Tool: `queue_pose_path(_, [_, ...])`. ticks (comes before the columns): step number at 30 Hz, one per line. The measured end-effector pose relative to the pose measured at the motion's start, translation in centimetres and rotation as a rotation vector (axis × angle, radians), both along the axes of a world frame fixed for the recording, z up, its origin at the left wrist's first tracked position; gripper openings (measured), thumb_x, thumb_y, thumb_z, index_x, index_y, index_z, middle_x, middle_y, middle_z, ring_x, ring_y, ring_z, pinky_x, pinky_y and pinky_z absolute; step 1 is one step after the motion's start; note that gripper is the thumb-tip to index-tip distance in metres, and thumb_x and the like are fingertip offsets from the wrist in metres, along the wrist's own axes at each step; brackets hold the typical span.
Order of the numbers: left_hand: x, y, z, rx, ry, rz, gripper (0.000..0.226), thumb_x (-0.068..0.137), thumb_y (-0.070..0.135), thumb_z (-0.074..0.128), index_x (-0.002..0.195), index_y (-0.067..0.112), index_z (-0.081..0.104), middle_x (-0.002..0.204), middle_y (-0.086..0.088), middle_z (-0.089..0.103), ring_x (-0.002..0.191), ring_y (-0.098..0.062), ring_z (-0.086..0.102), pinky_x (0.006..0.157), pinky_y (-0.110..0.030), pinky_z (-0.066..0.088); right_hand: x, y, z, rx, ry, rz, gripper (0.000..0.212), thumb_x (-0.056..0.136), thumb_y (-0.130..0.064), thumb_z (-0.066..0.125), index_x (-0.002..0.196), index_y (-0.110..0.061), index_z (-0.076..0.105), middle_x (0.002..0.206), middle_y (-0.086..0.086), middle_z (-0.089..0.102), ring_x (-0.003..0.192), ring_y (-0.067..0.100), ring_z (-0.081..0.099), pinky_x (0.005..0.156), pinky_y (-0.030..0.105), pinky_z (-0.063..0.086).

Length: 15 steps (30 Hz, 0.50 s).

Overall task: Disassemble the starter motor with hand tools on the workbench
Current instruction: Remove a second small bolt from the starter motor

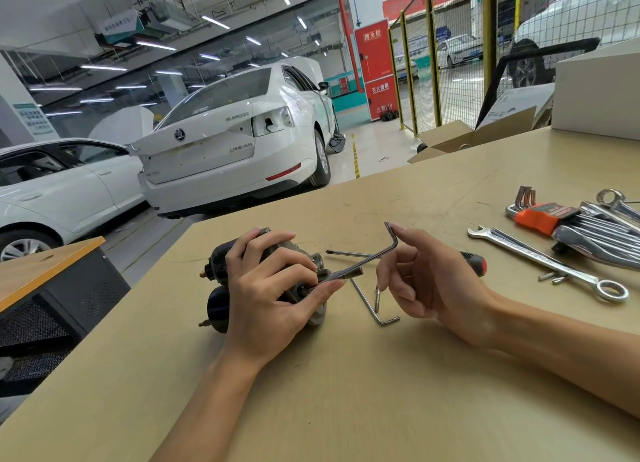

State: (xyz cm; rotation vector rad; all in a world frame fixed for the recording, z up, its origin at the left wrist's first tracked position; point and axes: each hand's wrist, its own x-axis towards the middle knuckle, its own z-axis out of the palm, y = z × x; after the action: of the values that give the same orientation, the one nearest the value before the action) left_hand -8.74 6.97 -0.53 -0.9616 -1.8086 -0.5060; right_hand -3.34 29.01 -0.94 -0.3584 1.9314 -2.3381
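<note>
The starter motor (221, 253), dark with two cylindrical bodies, lies on its side on the tan workbench (346, 392). My left hand (266, 288) grips it from above, fingers curled over the housing, thumb lying along the shaft of an L-shaped hex key (370, 259). The key's long arm is seated in the motor's end near my thumb. My right hand (426, 278) is to the right of it. Its straight index fingertip touches the key's upright short arm, and the other fingers hang loosely curled, holding nothing.
A second hex key (372, 309) and a small bolt (376, 293) lie between my hands. A screwdriver (474, 262) lies behind my right hand. Further right are a combination wrench (547, 264), an orange hex key holder (540, 217), several wrenches (602, 233) and a white box (595, 94).
</note>
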Motion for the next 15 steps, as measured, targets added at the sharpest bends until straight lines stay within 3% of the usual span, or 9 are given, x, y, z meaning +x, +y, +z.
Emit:
queue_pose_path(8, [0.0, 0.0, 0.0, -0.004, -0.001, -0.004, 0.037, 0.081, 0.049, 0.074, 0.06, 0.019, 0.07, 0.077, 0.011, 0.069, 0.109, -0.015, 0.058, 0.108, -0.042, 0.03, -0.3, -0.1, 0.0, -0.084, -0.078, -0.018, 0.065, 0.098, -0.051, 0.036, 0.058, -0.009, 0.066, 0.049, 0.002, 0.038, 0.036, 0.013, 0.034, 0.036, 0.02, 0.028])
queue_pose_path(12, [0.0, 0.0, 0.0, -0.006, -0.007, -0.007, 0.038, 0.081, 0.049, 0.073, 0.06, 0.018, 0.071, 0.077, 0.011, 0.07, 0.108, -0.016, 0.059, 0.107, -0.042, 0.03, 0.2, -0.6, 0.4, -0.077, -0.065, 0.01, 0.057, 0.083, -0.059, 0.054, 0.057, -0.009, 0.064, 0.05, 0.002, 0.036, 0.037, 0.014, 0.033, 0.037, 0.02, 0.028])
queue_pose_path(15, [0.0, 0.0, 0.1, -0.006, -0.001, 0.002, 0.039, 0.082, 0.049, 0.073, 0.06, 0.017, 0.072, 0.077, 0.01, 0.07, 0.108, -0.017, 0.06, 0.108, -0.041, 0.03, 0.8, -1.2, 0.5, -0.061, -0.031, 0.051, 0.058, 0.079, -0.06, 0.05, 0.056, -0.008, 0.063, 0.048, 0.003, 0.036, 0.038, 0.015, 0.033, 0.038, 0.02, 0.028])
